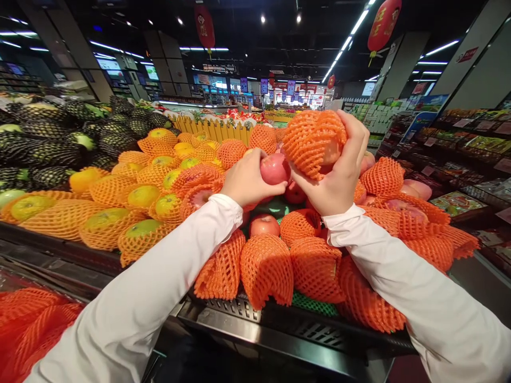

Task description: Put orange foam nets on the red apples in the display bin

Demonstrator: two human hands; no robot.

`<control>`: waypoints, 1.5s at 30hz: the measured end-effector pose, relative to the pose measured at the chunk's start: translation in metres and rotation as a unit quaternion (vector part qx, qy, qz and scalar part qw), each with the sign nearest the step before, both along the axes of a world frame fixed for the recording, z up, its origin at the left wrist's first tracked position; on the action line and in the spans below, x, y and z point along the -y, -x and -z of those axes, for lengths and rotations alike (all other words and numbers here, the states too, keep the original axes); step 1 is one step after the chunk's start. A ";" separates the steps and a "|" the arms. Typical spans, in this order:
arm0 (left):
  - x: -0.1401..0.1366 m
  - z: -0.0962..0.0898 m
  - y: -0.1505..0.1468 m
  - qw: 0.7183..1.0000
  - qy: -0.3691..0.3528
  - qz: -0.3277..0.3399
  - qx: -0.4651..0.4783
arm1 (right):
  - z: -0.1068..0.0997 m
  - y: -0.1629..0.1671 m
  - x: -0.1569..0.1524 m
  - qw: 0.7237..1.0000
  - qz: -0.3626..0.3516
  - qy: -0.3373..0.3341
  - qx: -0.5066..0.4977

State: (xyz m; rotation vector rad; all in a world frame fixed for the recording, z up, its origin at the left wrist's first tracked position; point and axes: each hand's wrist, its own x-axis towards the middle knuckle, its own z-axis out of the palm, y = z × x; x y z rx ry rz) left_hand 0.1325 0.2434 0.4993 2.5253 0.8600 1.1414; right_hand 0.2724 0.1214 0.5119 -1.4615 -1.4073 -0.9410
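My left hand (249, 180) is closed round a bare red apple (275, 168), thumb along its lower side. In my right hand (339, 178) is another apple wrapped in an orange foam net (313, 142), raised a little above the pile and to the right of the bare one. Below both hands lie more apples, such as a bare one (264, 225) and several in orange foam nets (266, 268). The fingers of my right hand are partly hidden behind the netted apple.
Yellow-green fruit in yellow nets (107, 218) fills the stand on the left, with dark netted produce (40, 141) beyond. A metal edge (255, 332) runs along the stand's front. Red netting (35, 330) lies at lower left. Shelves with packets (471, 138) stand at right.
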 end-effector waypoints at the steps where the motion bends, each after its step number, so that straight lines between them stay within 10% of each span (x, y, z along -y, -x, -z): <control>1: -0.003 0.002 0.000 0.999 0.014 0.001 0.044 | 0.000 0.001 -0.001 1.000 0.005 -0.009 -0.002; 9: -0.047 0.013 0.007 0.944 0.070 -0.002 0.322 | -0.001 -0.006 -0.003 0.992 0.011 0.112 0.049; 25: -0.036 0.010 0.006 0.954 0.070 0.022 0.291 | 0.014 0.001 -0.013 0.899 0.064 0.390 0.188; 34: -0.046 0.016 0.004 0.957 0.000 -0.003 0.290 | -0.006 0.014 -0.002 0.975 0.000 0.206 0.084; 45: -0.041 0.013 0.005 0.964 -0.010 0.010 0.267 | 0.003 0.017 -0.006 0.878 0.101 0.453 0.116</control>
